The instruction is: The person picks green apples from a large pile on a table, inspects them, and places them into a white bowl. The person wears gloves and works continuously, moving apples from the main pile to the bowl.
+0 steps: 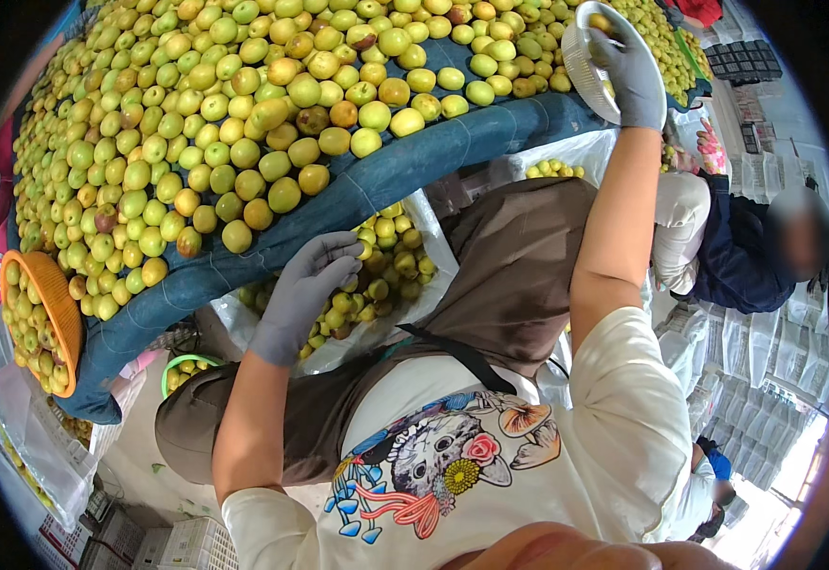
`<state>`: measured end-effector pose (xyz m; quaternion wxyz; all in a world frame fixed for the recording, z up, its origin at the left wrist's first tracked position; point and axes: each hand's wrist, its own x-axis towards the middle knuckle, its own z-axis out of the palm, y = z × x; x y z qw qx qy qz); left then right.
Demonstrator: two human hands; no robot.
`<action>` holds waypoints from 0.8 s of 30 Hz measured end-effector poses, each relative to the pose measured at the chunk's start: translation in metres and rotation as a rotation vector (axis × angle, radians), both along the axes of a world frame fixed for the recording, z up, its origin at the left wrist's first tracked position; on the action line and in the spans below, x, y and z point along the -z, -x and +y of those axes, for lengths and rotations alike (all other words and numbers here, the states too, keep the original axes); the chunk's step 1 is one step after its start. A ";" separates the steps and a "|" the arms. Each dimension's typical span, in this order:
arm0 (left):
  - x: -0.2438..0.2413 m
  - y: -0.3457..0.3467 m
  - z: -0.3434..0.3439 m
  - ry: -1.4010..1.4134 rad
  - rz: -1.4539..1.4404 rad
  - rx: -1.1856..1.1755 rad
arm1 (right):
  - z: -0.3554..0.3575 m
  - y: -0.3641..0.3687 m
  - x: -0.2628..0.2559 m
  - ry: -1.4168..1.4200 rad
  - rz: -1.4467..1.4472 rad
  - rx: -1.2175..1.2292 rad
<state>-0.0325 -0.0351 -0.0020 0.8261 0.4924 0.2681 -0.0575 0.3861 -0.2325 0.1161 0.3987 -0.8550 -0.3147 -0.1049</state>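
My left hand, in a grey glove, hovers over a plastic-lined container of green-yellow fruit, its thumb and fingers slightly apart. A fruit lies close to its fingertips; no grip on it is plain. At the upper right my right hand, also gloved, grips a tilted white perforated plastic basket, with its fingers inside. A few fruits show in that basket; the thumb's hold is partly hidden. Many round fruits, some with brown patches, cover the blue cloth-covered table in front of me.
The table's padded edge curves across the view. An orange basket of fruit leans at its left end, near a green-rimmed container. Another lined container stands beneath the right edge. A person sits at the right; stacked crates stand lower left.
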 end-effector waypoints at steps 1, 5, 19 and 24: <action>0.001 -0.002 -0.001 -0.002 0.000 0.008 | -0.023 -0.031 0.010 0.020 -0.046 0.061; 0.003 -0.003 -0.002 -0.028 -0.005 0.024 | -0.053 -0.070 0.014 0.128 -0.216 0.014; 0.005 0.002 0.003 -0.015 0.027 -0.027 | 0.118 0.092 0.096 0.807 0.049 -0.533; 0.010 0.003 0.003 -0.012 -0.001 -0.032 | 0.132 0.090 0.094 0.920 0.170 -0.644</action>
